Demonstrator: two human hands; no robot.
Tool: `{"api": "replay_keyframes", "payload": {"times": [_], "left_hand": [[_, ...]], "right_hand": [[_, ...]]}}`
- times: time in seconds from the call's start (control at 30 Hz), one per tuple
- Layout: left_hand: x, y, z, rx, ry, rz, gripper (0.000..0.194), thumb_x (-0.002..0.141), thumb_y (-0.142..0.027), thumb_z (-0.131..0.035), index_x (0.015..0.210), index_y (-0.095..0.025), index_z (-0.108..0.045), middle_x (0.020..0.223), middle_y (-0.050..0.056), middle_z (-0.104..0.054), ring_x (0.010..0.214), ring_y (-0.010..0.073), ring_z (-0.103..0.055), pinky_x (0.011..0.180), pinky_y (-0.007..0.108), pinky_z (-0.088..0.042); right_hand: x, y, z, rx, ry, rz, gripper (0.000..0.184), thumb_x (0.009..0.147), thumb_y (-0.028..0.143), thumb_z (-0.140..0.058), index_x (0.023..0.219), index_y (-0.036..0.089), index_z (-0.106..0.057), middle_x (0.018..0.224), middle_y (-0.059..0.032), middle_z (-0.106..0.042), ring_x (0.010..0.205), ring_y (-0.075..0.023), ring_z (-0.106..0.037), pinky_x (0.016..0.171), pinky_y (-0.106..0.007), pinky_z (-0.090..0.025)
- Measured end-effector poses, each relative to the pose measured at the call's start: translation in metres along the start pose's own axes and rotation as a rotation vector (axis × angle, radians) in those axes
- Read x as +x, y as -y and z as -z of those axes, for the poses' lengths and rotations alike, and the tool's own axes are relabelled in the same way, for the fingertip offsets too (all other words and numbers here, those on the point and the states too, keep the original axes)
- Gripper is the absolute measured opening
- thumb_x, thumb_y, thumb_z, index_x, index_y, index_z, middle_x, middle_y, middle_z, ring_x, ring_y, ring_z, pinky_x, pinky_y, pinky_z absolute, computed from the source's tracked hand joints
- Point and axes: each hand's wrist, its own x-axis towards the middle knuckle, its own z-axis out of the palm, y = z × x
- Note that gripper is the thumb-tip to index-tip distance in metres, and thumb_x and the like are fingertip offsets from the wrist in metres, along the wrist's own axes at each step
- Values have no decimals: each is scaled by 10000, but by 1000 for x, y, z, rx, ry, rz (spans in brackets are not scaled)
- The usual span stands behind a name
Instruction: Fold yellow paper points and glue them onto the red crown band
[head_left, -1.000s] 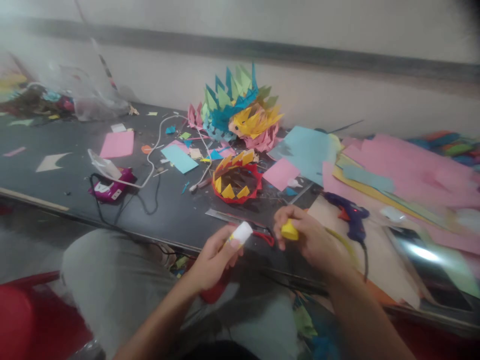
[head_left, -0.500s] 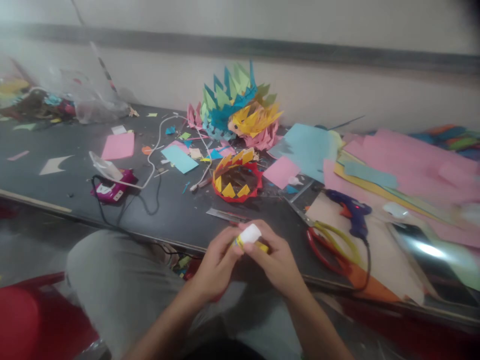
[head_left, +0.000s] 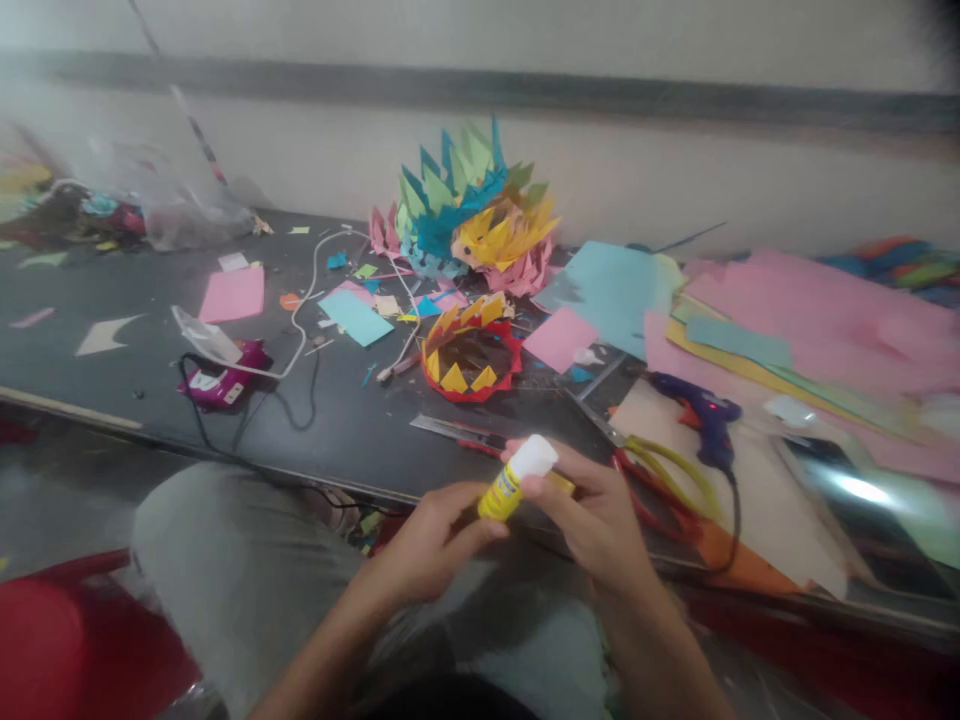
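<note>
Near the table's front edge, I hold a glue stick (head_left: 504,490) with a yellow barrel and a white upper end, tilted to the right. My left hand (head_left: 435,540) pinches its lower end between thumb and fingers. The fingers and thumb of my right hand (head_left: 600,510) close around the white end. A small yellow piece (head_left: 562,484) shows between the right fingers; its kind is unclear. Just beyond my hands lie a blade-like tool (head_left: 450,430) and a red and yellow paper crown (head_left: 471,352).
Scissors (head_left: 667,480) and a purple glue gun (head_left: 697,410) lie at right, near a phone (head_left: 862,500) and pink paper sheets (head_left: 832,320). Colourful folded-paper crowns (head_left: 472,215) are heaped against the wall. A magenta device (head_left: 225,378) with cables sits at left.
Both hands have shifted slightly right. The left hand has slid down and back, so more of the yellow barrel shows, and the glue stick stands more upright.
</note>
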Motion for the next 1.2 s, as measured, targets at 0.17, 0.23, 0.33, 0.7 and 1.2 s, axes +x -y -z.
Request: {"api": "replay_keyframes", "payload": {"times": [0.17,0.23,0.33,0.7,1.2], "left_hand": [[-1,3,-1,-198,108,-13,305,885,-376,-486,1028,-143,-622,925,66,-643,834,172,-569,768,262,-436],[0,3,-4,-184,39,-35,283,857,-372,-535,996,-144,-629,901,61,-642,820,168,-565,758,259,-436],[2,5,-11,-137,-175,-33,193,770,-312,-650,866,-148,-614,797,29,-629,745,143,-555,705,234,-434],[2,7,-25,-82,-459,-52,169,731,-252,-669,788,-159,-539,728,6,-620,671,119,-568,639,211,-452],[-5,12,-30,-83,-516,-133,168,727,-227,-685,805,-162,-552,760,23,-640,689,127,-595,646,216,-482]], "right_hand": [[-2,0,5,86,73,4,214,783,386,-628,888,224,-721,873,-44,-696,653,-147,-620,555,-234,-496],[-3,1,4,106,31,2,196,764,374,-654,883,228,-707,806,-25,-685,631,-134,-605,537,-218,-488],[-3,3,-2,109,-79,2,171,710,348,-709,817,220,-671,680,14,-633,585,-114,-578,506,-196,-476],[-7,-2,-15,-122,-373,282,436,700,230,-720,1090,263,-528,818,15,-618,599,-116,-610,513,-227,-503],[-8,-11,-14,-161,-355,384,379,717,166,-709,1055,276,-579,799,34,-548,638,-89,-541,539,-192,-467]]}}
